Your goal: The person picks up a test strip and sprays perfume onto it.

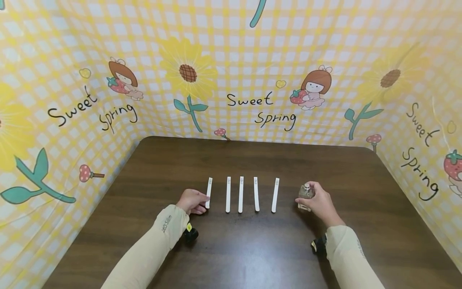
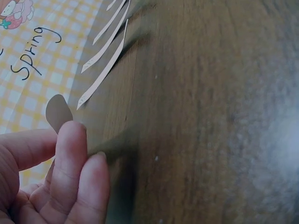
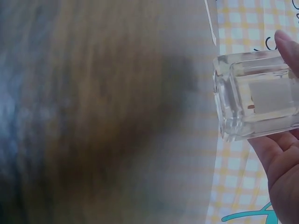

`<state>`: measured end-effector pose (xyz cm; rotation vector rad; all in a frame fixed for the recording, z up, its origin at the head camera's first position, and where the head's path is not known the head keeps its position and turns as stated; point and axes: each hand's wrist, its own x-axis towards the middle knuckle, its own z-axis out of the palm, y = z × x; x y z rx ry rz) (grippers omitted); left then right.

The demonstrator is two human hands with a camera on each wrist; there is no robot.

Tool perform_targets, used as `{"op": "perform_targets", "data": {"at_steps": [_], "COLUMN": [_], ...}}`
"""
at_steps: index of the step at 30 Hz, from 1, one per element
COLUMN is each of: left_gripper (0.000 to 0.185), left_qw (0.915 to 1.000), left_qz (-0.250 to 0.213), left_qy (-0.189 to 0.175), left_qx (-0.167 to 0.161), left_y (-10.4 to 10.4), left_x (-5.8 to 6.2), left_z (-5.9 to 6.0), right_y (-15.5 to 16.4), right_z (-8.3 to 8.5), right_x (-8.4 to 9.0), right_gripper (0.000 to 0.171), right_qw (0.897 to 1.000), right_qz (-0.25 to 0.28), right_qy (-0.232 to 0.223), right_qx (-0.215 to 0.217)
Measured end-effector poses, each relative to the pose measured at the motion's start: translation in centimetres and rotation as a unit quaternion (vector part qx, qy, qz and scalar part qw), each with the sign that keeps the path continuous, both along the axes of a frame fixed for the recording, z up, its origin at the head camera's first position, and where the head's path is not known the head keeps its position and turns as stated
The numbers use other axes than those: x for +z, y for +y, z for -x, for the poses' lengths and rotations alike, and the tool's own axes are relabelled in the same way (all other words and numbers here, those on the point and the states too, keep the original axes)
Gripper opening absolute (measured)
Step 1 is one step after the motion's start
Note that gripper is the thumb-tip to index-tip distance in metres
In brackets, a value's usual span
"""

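My left hand (image 1: 194, 200) pinches the lower end of a white paper test strip (image 1: 209, 188), the leftmost of a row. Up close in the left wrist view, the rounded tip of that strip (image 2: 58, 112) sticks out past the thumb and fingers (image 2: 70, 149). On the other side of the row, my right hand (image 1: 323, 204) grips a small clear glass perfume bottle (image 1: 306, 196) with fingers and thumb around its sides. The right wrist view shows the bottle's thick glass base (image 3: 226, 100) facing the camera, apart from the table.
Several more white paper strips (image 1: 241, 194) lie spaced side by side across the brown wooden table (image 1: 238, 249). A yellow checked cloth (image 1: 231, 52) with printed flowers and lettering hangs behind the table and along both sides. Each wrist carries a small black camera (image 1: 190, 234).
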<state>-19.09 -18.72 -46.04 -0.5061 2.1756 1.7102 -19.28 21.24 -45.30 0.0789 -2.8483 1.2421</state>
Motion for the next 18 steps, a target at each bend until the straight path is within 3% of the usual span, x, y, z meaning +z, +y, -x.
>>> {"op": "perform_targets", "data": {"at_steps": [5,12,18], "left_gripper": [0.024,0.019,0.016], "left_qw": [1.0000,0.9976,0.9965], "left_qz": [0.005,0.060,0.076], "left_qy": [-0.007,-0.023,-0.029], "left_qx": [-0.004,-0.025,-0.023], "left_y": [-0.1,0.4,0.1], "left_x": [0.1,0.7,1.0], "left_z": [0.0,0.5,0.6], "right_y": [-0.1,0.2,0.1], "right_z": [0.0,0.2,0.4], "right_x": [0.0,0.3,0.5], "right_gripper": [0.062,0.066,0.067], "right_qw": [1.000,1.000,0.999], "right_qz": [-0.001,-0.004,-0.013], "right_qy": [-0.004,-0.010,-0.018], "right_qx": [0.000,0.013,0.032]}}
